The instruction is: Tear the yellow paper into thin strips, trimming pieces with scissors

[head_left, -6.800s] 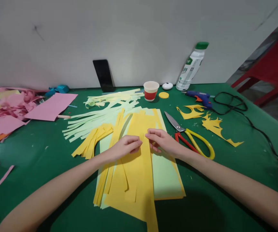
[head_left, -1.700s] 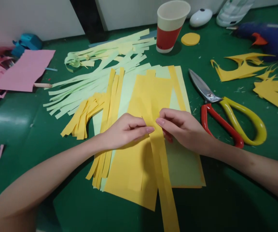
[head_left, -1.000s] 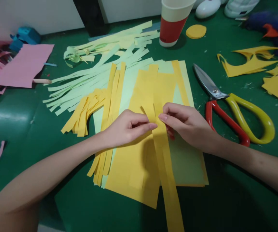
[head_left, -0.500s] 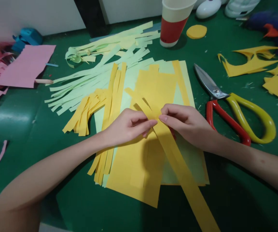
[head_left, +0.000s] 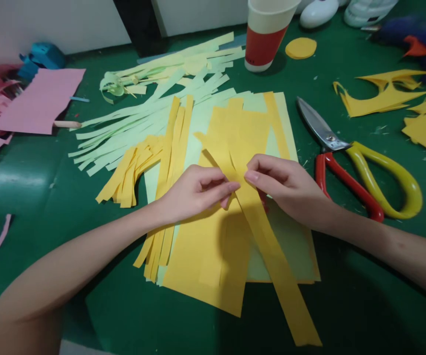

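Left hand and right hand pinch one yellow strip, fingertips hiding the grip point.

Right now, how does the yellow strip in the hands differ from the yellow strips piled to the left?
The held yellow strip is single, wide and long, pinched by the left hand and right hand, running diagonally off the sheet stack. The piled yellow strips are many, narrower, lying untouched and fanned on the green table. Both are the same yellow paper.
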Available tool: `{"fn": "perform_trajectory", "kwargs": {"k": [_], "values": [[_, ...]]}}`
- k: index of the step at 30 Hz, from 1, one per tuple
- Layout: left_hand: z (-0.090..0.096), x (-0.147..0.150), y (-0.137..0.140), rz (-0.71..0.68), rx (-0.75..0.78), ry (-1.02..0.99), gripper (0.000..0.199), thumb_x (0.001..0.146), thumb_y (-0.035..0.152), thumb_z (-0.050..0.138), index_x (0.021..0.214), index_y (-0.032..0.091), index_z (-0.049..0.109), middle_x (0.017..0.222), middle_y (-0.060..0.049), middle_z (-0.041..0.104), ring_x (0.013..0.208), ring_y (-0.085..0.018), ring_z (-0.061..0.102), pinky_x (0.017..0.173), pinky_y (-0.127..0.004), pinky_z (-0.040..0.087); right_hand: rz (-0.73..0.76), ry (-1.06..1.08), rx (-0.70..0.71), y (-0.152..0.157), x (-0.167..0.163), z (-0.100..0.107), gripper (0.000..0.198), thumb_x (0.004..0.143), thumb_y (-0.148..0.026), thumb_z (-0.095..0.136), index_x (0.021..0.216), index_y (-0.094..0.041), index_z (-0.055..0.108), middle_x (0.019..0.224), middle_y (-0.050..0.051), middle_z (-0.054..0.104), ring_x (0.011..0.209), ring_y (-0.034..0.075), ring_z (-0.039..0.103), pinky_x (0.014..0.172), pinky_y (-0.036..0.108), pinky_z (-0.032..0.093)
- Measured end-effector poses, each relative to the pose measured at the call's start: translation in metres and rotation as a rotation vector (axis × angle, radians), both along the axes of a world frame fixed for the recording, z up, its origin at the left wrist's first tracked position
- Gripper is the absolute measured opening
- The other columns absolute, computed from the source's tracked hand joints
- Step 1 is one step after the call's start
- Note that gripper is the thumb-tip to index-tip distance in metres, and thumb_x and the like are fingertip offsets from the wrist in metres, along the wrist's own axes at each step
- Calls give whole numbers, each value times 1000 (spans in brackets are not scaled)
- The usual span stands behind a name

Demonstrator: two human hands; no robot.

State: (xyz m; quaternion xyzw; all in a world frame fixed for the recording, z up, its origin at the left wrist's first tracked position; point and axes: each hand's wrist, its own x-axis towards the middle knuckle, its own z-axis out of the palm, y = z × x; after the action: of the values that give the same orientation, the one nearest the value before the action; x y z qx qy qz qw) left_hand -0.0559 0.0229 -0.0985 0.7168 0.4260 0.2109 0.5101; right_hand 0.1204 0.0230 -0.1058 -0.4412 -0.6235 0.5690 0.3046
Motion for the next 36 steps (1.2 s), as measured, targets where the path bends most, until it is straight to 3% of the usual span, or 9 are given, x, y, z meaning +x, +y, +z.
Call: {"fn": "perform_trajectory", "kwargs": {"k": [12,19,24,28,32,36], "values": [[-2,1,-3,139,11,-64,38,83,28,53,47,16,52,39,3,47,38,-8,45,41,-21,35,-31,-35,36,-2,0,0,29,83,-22,48,55,-21,42,44,-5,42,39,6,42,41,21,33],[2,1,0,-47,-20,-5,28,82,27,55,58,14,60,53,0,61,39,-4,38,38,-19,28,-31,-37,45,-2,0,0,28,84,-25,47,57,-21,40,44,-6,40,38,6,40,38,20,31],[3,2,0,5,-55,-31,29,83,26,53,56,13,57,54,0,60,42,-5,43,40,-17,31,47,-77,60,-1,0,1,28,83,-22,46,56,-20,38,45,-6,41,38,6,44,39,20,34],[3,0,1,-81,-52,7,29,81,26,55,56,13,61,47,2,55,36,-3,32,36,-19,24,102,-101,70,0,1,1,26,83,-24,44,57,-20,41,45,-6,40,38,6,43,39,20,31],[1,-1,1,-48,-38,-15,32,81,26,56,52,13,60,39,4,45,35,-4,28,36,-21,22,89,-101,67,-1,2,2,28,84,-25,44,57,-20,40,45,-6,41,40,6,43,40,20,33],[-1,-2,1,-1,-63,-30,35,82,31,54,51,14,59,41,1,48,36,-6,34,37,-22,25,35,-53,24,-3,1,1,28,85,-24,44,58,-20,37,48,-6,39,40,5,44,41,19,36]]}}
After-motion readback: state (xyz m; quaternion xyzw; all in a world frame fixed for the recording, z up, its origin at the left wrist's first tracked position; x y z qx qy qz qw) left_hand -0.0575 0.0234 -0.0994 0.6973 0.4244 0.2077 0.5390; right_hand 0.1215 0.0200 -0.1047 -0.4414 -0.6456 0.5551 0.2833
